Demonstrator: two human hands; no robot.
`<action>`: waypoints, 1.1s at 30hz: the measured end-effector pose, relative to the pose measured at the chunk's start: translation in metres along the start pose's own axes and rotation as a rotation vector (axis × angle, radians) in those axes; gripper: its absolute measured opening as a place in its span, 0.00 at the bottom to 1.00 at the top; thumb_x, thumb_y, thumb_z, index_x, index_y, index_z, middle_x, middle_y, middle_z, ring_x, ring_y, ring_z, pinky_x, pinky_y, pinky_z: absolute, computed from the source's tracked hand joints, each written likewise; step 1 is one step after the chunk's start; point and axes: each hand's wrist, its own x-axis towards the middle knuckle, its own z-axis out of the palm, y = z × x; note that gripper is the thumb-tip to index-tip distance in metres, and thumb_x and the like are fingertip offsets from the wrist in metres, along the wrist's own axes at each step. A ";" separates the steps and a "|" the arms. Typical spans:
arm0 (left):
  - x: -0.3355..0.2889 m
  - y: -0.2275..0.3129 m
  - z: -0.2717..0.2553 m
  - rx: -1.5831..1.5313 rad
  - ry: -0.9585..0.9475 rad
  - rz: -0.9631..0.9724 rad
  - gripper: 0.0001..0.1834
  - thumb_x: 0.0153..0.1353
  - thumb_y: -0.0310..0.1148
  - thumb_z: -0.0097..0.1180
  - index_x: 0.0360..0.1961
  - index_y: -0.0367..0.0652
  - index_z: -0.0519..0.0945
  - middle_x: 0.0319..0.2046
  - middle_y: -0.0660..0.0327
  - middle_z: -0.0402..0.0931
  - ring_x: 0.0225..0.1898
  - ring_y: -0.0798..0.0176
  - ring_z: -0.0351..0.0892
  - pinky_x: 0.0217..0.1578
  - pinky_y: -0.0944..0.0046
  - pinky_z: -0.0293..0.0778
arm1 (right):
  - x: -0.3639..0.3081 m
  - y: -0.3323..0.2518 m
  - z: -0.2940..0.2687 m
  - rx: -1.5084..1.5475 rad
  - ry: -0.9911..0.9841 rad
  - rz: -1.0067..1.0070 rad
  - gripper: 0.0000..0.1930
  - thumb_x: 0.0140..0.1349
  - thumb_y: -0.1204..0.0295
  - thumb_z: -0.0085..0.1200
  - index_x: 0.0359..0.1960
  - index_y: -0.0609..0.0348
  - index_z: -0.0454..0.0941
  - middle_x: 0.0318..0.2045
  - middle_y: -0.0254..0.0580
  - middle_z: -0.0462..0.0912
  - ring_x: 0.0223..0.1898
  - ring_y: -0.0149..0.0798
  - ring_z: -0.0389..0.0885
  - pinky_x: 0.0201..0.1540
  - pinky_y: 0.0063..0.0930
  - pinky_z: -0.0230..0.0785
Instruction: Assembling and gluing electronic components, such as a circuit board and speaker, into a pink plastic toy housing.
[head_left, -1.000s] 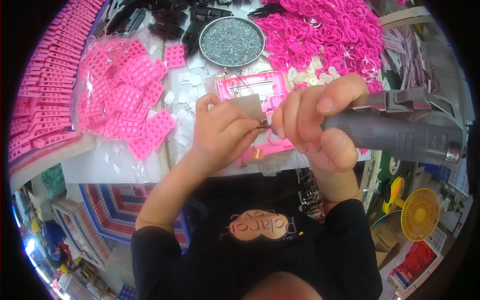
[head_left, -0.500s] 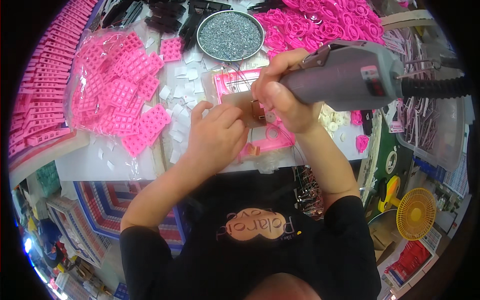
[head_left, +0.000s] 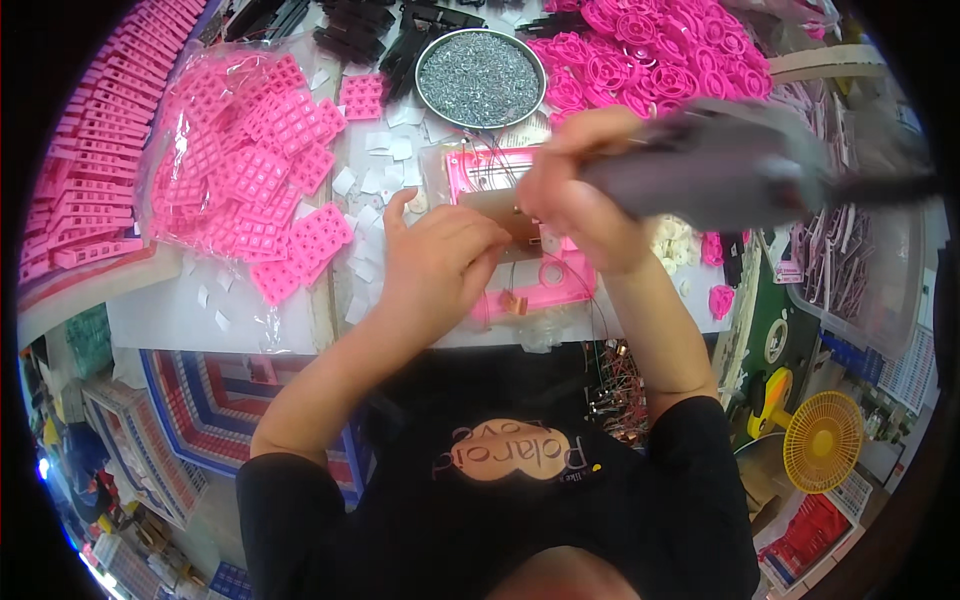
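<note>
My right hand is wrapped round the front of a grey electric screwdriver, which lies nearly level and is blurred by motion. Its tip is hidden behind my fingers. Below that hand is a brown circuit board on a pink plastic housing with thin wires. My left hand is at the board's left edge, thumb and forefinger pinched together and the little finger raised. Whatever is between those fingertips, if anything, cannot be made out.
A round dish of small screws stands beyond the housing. Pink keypads in a clear bag lie left, near white paper squares. Pink ring parts are heaped at the back right, white discs nearer. A yellow fan stands lower right.
The screwdriver has swung slightly down and right in my right hand. My left hand's fingers have drawn closer together, uncovering more of the housing. The whole view has shifted a little.
</note>
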 end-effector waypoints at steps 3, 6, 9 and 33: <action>0.007 -0.002 -0.002 -0.073 0.005 -0.064 0.04 0.57 0.31 0.67 0.34 0.52 0.85 0.32 0.69 0.83 0.40 0.63 0.83 0.65 0.39 0.52 | 0.007 -0.014 0.005 0.271 -0.063 -0.096 0.14 0.65 0.75 0.55 0.50 0.59 0.69 0.17 0.32 0.71 0.19 0.29 0.69 0.26 0.29 0.67; 0.008 0.001 -0.006 -0.141 0.018 -0.056 0.04 0.56 0.31 0.68 0.32 0.52 0.85 0.29 0.70 0.82 0.36 0.63 0.82 0.65 0.39 0.52 | 0.000 -0.016 0.009 0.254 -0.068 -0.085 0.14 0.66 0.72 0.57 0.50 0.58 0.69 0.17 0.31 0.71 0.19 0.29 0.68 0.25 0.28 0.65; 0.009 -0.001 -0.005 -0.134 0.067 -0.025 0.04 0.55 0.31 0.69 0.31 0.52 0.85 0.27 0.70 0.80 0.34 0.63 0.81 0.65 0.39 0.52 | -0.004 -0.013 0.011 0.268 -0.056 -0.057 0.14 0.65 0.72 0.57 0.50 0.58 0.68 0.17 0.31 0.70 0.20 0.29 0.68 0.25 0.28 0.64; 0.146 -0.098 0.000 0.499 0.059 -0.018 0.13 0.62 0.41 0.57 0.29 0.48 0.89 0.31 0.58 0.86 0.38 0.50 0.84 0.51 0.43 0.66 | -0.033 -0.001 0.022 0.237 -0.079 0.103 0.13 0.66 0.74 0.58 0.46 0.59 0.66 0.21 0.35 0.71 0.21 0.30 0.67 0.27 0.32 0.63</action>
